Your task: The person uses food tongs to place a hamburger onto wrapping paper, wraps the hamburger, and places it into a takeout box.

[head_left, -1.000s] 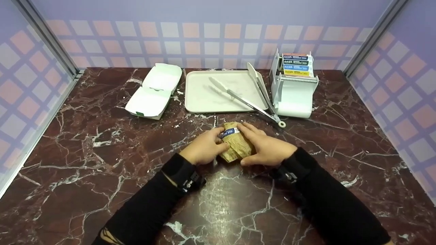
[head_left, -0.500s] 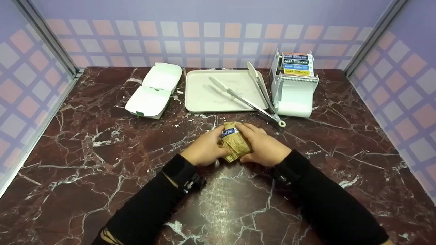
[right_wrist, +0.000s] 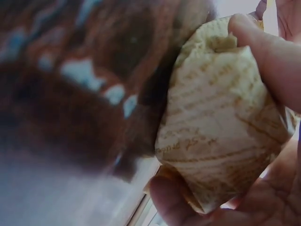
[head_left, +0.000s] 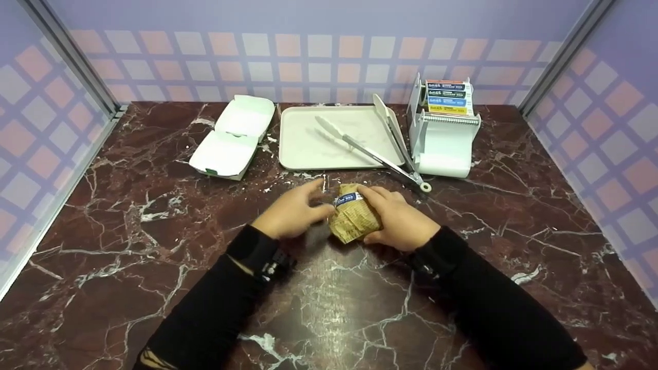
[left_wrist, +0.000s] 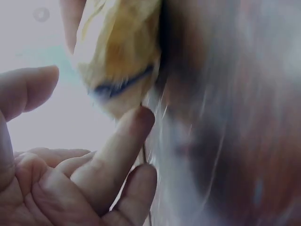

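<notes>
A parcel point(head_left: 355, 220) in tan printed paper sits on the dark marble-patterned table, a blue-and-white label point(head_left: 348, 198) stuck across its far part. My right hand point(head_left: 400, 220) grips it from the right; the right wrist view has thumb and fingers curled round the crinkled wrapping point(right_wrist: 216, 117). What is inside the paper is hidden. To the left of the parcel is my left hand point(head_left: 294, 211), thumb and forefinger spread apart, with the thumb tip close to the wrapping. In the left wrist view a fingertip point(left_wrist: 141, 117) overlaps the parcel's lower end.
At the back left lies an unfolded white clamshell box point(head_left: 229, 149). A beige tray point(head_left: 303, 149) is at the back centre, with metal tongs point(head_left: 370, 153) lying across it and over its front edge. Right of it stands a white label dispenser point(head_left: 444, 139) with several coloured rolls.
My left hand has come off the parcel's left side and moved a little left, spreading its fingers. My right hand keeps its grip, and the parcel has turned slightly.
</notes>
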